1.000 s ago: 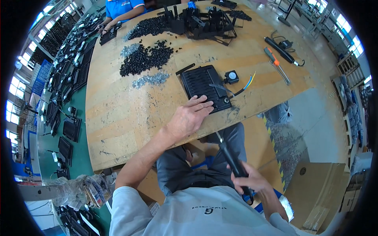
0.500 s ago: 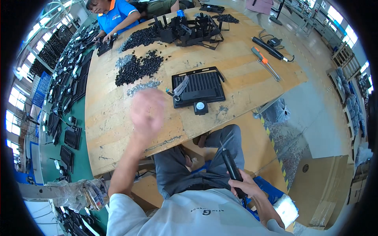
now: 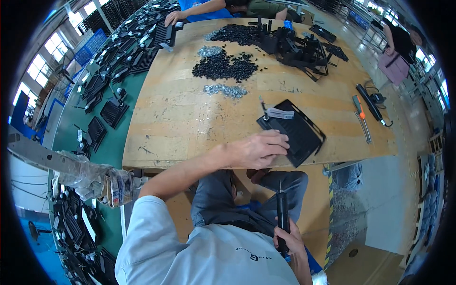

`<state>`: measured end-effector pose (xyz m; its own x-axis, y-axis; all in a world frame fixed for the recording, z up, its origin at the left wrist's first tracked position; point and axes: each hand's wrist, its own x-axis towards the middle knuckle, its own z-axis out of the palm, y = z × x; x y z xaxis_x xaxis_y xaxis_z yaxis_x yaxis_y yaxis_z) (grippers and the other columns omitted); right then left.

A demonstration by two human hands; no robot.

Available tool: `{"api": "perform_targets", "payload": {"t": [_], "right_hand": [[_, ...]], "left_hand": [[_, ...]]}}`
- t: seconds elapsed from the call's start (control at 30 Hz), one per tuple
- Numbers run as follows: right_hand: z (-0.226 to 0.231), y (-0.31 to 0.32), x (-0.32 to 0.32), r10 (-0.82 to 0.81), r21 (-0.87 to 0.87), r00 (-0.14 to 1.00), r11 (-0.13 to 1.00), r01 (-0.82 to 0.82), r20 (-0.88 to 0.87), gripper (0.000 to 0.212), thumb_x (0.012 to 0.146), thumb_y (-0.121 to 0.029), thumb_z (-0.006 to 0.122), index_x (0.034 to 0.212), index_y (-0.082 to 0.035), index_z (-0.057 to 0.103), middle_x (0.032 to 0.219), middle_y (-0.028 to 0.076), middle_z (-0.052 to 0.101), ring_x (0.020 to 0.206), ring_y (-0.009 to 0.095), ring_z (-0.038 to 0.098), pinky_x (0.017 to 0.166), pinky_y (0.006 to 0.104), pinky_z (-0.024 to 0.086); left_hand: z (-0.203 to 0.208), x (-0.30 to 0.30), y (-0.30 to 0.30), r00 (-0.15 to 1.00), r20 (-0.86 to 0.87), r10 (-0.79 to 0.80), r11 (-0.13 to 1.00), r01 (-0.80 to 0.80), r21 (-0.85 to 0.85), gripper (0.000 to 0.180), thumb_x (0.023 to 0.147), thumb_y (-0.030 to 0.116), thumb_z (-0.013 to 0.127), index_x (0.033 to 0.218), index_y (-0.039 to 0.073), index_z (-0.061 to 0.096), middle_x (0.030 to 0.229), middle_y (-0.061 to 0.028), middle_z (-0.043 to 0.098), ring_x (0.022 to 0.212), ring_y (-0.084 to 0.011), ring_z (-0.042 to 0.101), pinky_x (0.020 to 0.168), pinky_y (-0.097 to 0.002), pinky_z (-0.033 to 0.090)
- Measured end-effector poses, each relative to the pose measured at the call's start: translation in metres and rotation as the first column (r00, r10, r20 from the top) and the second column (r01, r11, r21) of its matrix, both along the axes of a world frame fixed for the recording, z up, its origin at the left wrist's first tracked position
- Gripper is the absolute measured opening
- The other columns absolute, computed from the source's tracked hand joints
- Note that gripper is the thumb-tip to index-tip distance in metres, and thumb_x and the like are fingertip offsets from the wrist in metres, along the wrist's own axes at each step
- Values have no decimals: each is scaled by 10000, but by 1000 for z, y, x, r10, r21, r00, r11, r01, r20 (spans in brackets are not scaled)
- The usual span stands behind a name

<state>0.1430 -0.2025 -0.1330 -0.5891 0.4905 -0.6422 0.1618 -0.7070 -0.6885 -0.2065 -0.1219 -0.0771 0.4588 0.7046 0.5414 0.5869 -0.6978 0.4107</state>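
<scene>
Near the table's front edge lies a black floodlight [image 3: 297, 137], a flat ribbed housing, turned askew with a white-tagged lead [image 3: 280, 113] on it. My left hand [image 3: 263, 148] reaches across to its near left side, fingers curled onto the edge. The sensor seen on its front side before is hidden, probably by that hand. Low over my lap, my right hand [image 3: 289, 240] is wrapped round a black electric screwdriver [image 3: 282, 218], its bit pointing away from me.
Black screws [image 3: 223, 66] and silver washers [image 3: 225, 90] lie in piles farther back, beside stacked black brackets [image 3: 304, 50]. An orange-handled screwdriver [image 3: 359, 109] and another black power driver [image 3: 370, 104] rest at right. A co-worker's hand [image 3: 175, 17] touches another housing; floodlights crowd the green bench [image 3: 107, 152].
The floodlight has been turned and drawn toward the front edge. My left hand has come from open table onto it. My right hand keeps the electric screwdriver; the view has shifted left.
</scene>
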Motion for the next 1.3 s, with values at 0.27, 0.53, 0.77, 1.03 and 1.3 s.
{"api": "perform_targets", "payload": {"t": [0.27,0.53,0.77,1.03,1.3], "right_hand": [[3,7,-11,101,2,993,995,-101,57,573,851,-109,793,1332,-32,490,798,51,602,569,159,620,490,307,485],[15,9,-12,153,21,984,988,-156,90,560,856,-107,786,1325,-44,489,770,42,608,575,149,616,506,302,488],[3,2,-12,219,81,969,970,-228,112,657,860,-295,816,1356,-28,477,730,25,597,618,98,581,555,259,453],[5,3,-9,218,134,964,962,-239,154,682,854,-389,808,1334,-20,491,725,11,586,604,89,569,550,260,435],[18,14,9,292,44,956,956,-292,-7,714,863,-301,796,1397,-11,422,802,30,577,621,99,570,581,263,463]], "left_hand": [[12,-57,-10,972,-124,197,980,-193,45,293,744,26,631,1031,29,689,1228,-117,642,1313,-327,511,1149,-470,395],[12,-161,59,652,79,754,652,-758,36,151,852,117,662,955,48,748,959,-135,736,911,-344,688,846,-431,537],[-13,-202,98,709,-299,639,735,-677,-33,142,838,173,686,922,81,755,900,-162,699,871,-366,671,793,-454,539],[2,-184,124,740,-252,623,760,-649,-26,89,808,67,679,877,26,718,877,-166,698,851,-358,681,785,-420,538],[21,-188,67,619,488,615,784,-410,-466,162,971,97,621,1094,0,663,915,-42,698,828,-121,648,765,-288,535]]}}
